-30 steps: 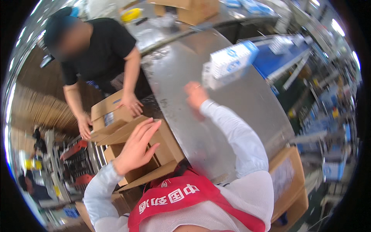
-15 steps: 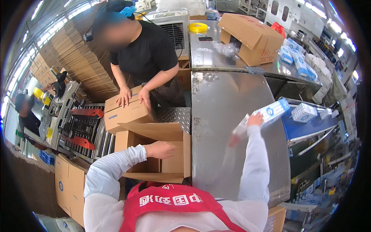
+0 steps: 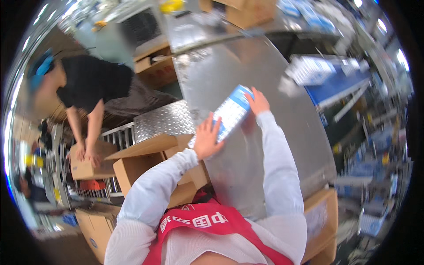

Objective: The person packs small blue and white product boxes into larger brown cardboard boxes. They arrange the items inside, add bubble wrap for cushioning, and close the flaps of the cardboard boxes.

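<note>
A long blue-and-white pack point(image 3: 232, 110) lies slantwise between my hands, over the steel tabletop point(image 3: 282, 145). My left hand point(image 3: 207, 137) grips its near left side with the fingers spread along it. At its far right end, my right hand point(image 3: 259, 102) has hold of the edge. Just left of the table, an open cardboard box point(image 3: 132, 172) stands with its flaps up, partly covered by my left forearm. Blur hides the pack's fine detail.
On the left a co-worker bends over a closed carton point(image 3: 95, 161) by the roller conveyor point(image 3: 115, 187). More white-and-blue packs point(image 3: 311, 70) sit on a blue belt point(image 3: 340, 86) at the right. A brown carton point(image 3: 320, 225) stands beside my right side.
My right hand has brought the pack leftward and nearer, and my left hand has left the open box to grip it. The co-worker's carton has moved left; the view has turned.
</note>
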{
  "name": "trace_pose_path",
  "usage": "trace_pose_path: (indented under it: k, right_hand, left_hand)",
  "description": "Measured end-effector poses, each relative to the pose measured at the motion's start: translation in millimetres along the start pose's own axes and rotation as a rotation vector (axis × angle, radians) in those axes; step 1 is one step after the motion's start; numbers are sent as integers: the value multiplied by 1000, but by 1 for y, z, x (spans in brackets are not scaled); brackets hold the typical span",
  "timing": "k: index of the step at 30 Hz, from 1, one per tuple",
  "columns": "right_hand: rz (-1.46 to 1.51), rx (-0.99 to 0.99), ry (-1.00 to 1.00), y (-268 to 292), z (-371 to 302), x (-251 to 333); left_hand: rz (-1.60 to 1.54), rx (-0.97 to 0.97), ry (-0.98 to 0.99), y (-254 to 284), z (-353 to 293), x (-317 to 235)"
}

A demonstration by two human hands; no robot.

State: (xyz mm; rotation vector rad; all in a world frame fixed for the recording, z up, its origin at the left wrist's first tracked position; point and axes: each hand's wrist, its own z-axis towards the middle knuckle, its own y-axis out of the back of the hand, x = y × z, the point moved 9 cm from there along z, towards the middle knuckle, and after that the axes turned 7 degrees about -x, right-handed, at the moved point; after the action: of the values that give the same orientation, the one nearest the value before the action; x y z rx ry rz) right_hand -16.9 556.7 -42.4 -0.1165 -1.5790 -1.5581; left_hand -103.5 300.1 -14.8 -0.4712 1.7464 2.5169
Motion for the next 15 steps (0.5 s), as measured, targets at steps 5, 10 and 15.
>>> trace_pose_path:
  k: [5, 10, 15]
  right_hand:
    - [1028, -124, -333, -58, 1, -43]
    - [732, -162, -498, -106, -18, -102]
    - [305, -187, 361, 43, 35, -17]
  left_hand:
    - [-49, 33, 231, 6, 35, -8]
    - [-35, 35, 296, -10, 78, -8]
    - [-582, -125, 252, 84, 37, 14]
